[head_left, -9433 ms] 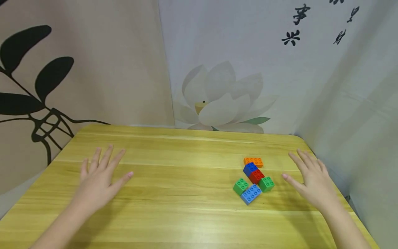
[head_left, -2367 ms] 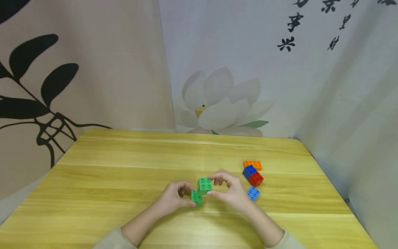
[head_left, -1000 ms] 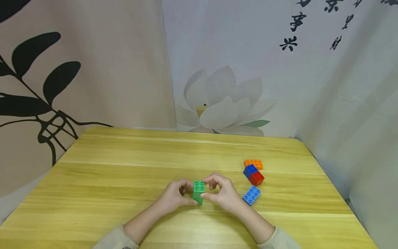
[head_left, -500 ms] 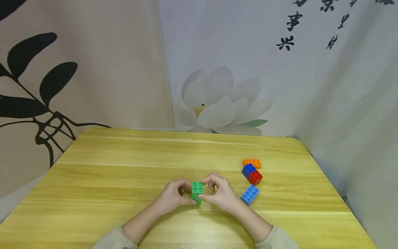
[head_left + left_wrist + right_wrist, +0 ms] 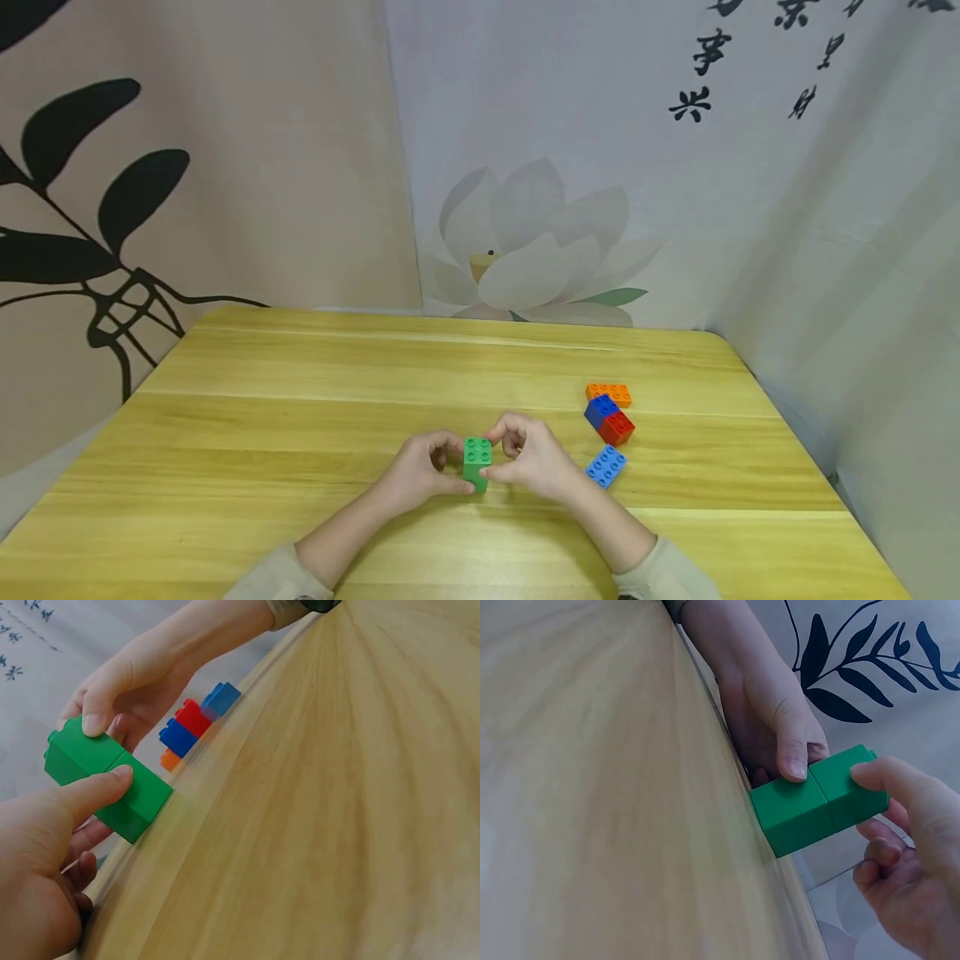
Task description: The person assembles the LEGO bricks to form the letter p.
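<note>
Two green blocks stand upright as one stack on the wooden table [image 5: 300, 433], at the near middle. Upper green block [image 5: 79, 750] sits squarely on lower green block [image 5: 146, 799]; a thin seam shows between them in both wrist views. Studs face up.

Left hand [image 5: 420, 468]: clamped on the lower block, thumb on its near face, fingers round the far side. Right hand [image 5: 536, 462]: pinching the upper block between thumb and forefinger, thumb on the near face.

To the right, near to far: light blue block [image 5: 606, 467], its near left corner hidden by the right arm; red block [image 5: 617, 427], touching dark blue block [image 5: 602, 410]; orange block [image 5: 609, 393] just beyond. Printed cloth [image 5: 300, 167] hangs behind the table's far edge.
</note>
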Demonstrator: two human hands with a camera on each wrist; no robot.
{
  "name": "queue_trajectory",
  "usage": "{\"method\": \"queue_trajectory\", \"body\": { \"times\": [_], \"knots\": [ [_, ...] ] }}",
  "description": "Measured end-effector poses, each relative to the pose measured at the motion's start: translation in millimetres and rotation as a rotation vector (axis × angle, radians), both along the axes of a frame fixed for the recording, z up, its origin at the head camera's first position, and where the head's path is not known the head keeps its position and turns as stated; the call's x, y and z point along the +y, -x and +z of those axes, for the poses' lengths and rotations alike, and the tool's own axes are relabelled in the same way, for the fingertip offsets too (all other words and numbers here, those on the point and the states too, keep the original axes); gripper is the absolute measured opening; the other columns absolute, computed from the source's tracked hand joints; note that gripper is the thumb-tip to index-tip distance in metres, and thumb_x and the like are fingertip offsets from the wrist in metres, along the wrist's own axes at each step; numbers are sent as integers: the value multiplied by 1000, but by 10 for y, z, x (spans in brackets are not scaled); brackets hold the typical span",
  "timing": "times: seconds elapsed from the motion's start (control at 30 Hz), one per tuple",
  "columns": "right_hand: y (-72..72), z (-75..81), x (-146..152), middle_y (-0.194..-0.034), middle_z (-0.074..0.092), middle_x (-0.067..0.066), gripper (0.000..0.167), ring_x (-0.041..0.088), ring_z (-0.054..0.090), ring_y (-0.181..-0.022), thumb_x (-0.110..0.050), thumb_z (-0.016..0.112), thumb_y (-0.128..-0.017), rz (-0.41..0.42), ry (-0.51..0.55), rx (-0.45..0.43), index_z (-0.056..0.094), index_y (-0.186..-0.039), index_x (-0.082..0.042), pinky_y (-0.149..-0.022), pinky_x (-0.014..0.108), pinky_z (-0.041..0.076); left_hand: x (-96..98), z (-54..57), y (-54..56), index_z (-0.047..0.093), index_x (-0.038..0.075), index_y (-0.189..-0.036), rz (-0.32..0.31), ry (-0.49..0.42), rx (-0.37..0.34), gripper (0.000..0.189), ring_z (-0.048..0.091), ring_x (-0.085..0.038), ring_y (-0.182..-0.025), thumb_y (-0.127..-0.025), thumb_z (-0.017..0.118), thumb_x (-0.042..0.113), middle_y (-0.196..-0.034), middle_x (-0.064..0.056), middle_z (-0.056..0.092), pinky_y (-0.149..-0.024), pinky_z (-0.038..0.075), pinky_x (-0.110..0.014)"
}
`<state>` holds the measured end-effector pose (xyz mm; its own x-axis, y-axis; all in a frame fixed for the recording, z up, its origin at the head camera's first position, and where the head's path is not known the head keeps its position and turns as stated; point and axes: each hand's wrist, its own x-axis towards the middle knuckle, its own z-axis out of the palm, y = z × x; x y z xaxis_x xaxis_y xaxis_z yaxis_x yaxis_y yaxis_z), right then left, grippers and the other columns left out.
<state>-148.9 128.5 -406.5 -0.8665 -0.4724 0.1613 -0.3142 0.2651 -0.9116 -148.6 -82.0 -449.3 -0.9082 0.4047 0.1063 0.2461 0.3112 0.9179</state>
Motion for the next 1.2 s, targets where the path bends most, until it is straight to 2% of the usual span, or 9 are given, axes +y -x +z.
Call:
{"method": "queue_trajectory", "body": {
  "times": [0.13,0.17,0.37,0.47,0.67,0.73,0.93,1.03,1.2],
  "knots": [
    [-81,196,-25,-67,42,27,28,11,37,-60,7,78,-72,15,3,-24,62,-94,1,-57,20,32,-3,-6,4,65,4,-97,-1,7,2,39,46,-21,-73,-66,87,9,-79,-7,57,-62,39,-24],
    [-84,204,-23,-67,42,28,27,11,37,-59,7,77,-72,18,4,-24,62,-94,1,-57,20,32,-10,-55,28,65,6,-97,-4,9,7,39,46,-20,-73,-66,87,11,-79,-5,57,-62,39,-25],
    [-102,211,-22,-64,43,18,27,10,38,-58,6,77,-73,29,-2,-19,62,-95,1,-54,19,31,-30,-61,20,64,11,-96,-16,-7,3,39,46,-19,-74,-66,87,14,-79,-4,56,-64,40,-26],
    [-108,210,-23,-65,43,22,29,11,38,-59,6,77,-74,27,-14,-3,61,-97,0,-54,19,32,-30,-54,24,64,11,-96,-17,-21,-2,39,47,-19,-75,-66,87,14,-81,-3,57,-66,41,-26],
    [-125,177,-4,-72,47,31,32,11,41,-61,2,77,-77,2,-36,-6,61,-103,-4,-55,18,33,-32,-46,27,64,11,-98,-27,-23,-13,39,47,-19,-75,-67,87,15,-84,-2,59,-66,41,-26],
    [-136,158,12,-74,49,29,33,11,42,-62,1,77,-78,-8,-28,-20,61,-106,-5,-55,19,34,-33,-44,25,63,11,-98,-30,-22,-17,39,47,-19,-75,-67,87,15,-85,-2,59,-66,41,-26],
    [-192,127,78,-100,59,19,41,14,47,-69,1,75,-79,-6,-7,-9,62,-118,-2,-62,22,40,-33,-39,19,63,11,-98,-27,-16,-11,39,46,-19,-75,-67,87,13,-84,-2,58,-64,41,-25],
    [-200,96,122,-98,60,19,47,14,49,-72,2,75,-79,2,-31,16,61,-123,-2,-66,23,42,-32,-37,15,63,11,-98,-25,-13,-10,39,46,-18,-75,-67,87,14,-83,-3,57,-64,41,-25],
    [-156,-67,251,-107,65,14,52,14,53,-74,3,75,-78,11,-53,66,59,-127,-6,-67,24,45,-29,-35,10,63,11,-98,-24,-10,-13,39,47,-19,-75,-67,87,13,-84,-3,58,-65,42,-25]
  ]
}}
